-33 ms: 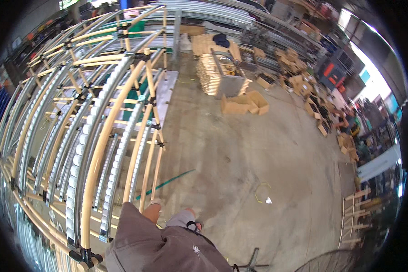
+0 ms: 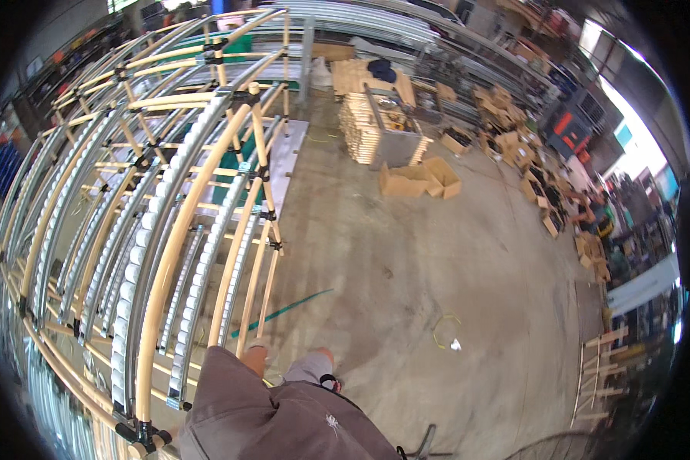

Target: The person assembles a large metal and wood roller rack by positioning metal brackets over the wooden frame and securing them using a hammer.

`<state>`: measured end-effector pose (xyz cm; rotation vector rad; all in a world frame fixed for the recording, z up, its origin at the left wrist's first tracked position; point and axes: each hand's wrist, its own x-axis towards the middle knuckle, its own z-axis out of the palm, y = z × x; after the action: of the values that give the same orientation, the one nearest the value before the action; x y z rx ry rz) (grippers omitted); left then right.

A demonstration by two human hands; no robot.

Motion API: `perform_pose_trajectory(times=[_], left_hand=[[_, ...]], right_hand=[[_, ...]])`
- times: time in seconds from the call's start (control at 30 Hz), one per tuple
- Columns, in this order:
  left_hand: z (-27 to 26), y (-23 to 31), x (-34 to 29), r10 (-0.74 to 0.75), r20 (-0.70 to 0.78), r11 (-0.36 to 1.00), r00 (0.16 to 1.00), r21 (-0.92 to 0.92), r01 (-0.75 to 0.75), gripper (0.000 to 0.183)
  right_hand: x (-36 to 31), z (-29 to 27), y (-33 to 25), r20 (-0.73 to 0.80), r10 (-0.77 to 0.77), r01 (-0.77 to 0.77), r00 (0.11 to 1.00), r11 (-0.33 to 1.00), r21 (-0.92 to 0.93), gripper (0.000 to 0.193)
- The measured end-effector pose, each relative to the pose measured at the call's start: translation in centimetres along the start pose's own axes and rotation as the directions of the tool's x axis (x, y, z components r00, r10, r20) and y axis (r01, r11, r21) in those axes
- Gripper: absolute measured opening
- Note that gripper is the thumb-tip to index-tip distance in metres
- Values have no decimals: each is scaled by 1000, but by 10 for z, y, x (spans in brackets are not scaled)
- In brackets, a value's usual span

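Neither of my hands can be made out; my brown shirt (image 2: 276, 422) fills the lower middle of the view. Beside it shows a small patch of bare skin (image 2: 254, 358), and I cannot tell whether it is arm or leg. My grey shorts (image 2: 307, 369) appear just to its right. Close on my left stands a large flow rack (image 2: 159, 284) of tan pipes with black joints. Sloping roller tracks (image 2: 134, 268) with white wheels run along it. Its nearest upright pipes come down right next to the skin patch.
A green strip (image 2: 284, 312) lies on the concrete floor (image 2: 406, 307). Farther off are an open cardboard box (image 2: 422, 181), a grey bin (image 2: 395, 142) and stacked tan pipes (image 2: 354, 130). Several boxes (image 2: 540, 192) line the right. A small pipe frame (image 2: 599, 376) stands lower right.
The view has turned slightly, so the rack's top and the far boxes sit a little farther right and lower. Nothing is seen taken hold of or let go.
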<state>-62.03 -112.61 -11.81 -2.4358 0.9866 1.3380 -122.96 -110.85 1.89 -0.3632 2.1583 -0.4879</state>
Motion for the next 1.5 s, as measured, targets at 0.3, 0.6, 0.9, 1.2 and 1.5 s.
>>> perform_pose_trajectory(times=[0.3,0.6,0.9,1.2,1.5], left_hand=[[-19,48,1,-179,73,963,981,-191,190,62],[-330,319,129,-14,-160,878,987,-474,-65,47],[-468,431,250,15,-129,895,992,-441,-71,46],[-563,454,375,-191,263,943,946,-216,251,51],[-820,720,541,53,-133,998,990,-11,-55,62]], right_hand=[[205,14,-353,-53,-233,235,971,895,378,29],[172,226,-516,452,-21,246,892,861,-444,16],[209,315,-601,468,53,336,882,625,-704,19],[278,428,-820,335,45,100,941,910,-402,25],[212,492,-1003,240,-100,117,966,991,-58,21]])
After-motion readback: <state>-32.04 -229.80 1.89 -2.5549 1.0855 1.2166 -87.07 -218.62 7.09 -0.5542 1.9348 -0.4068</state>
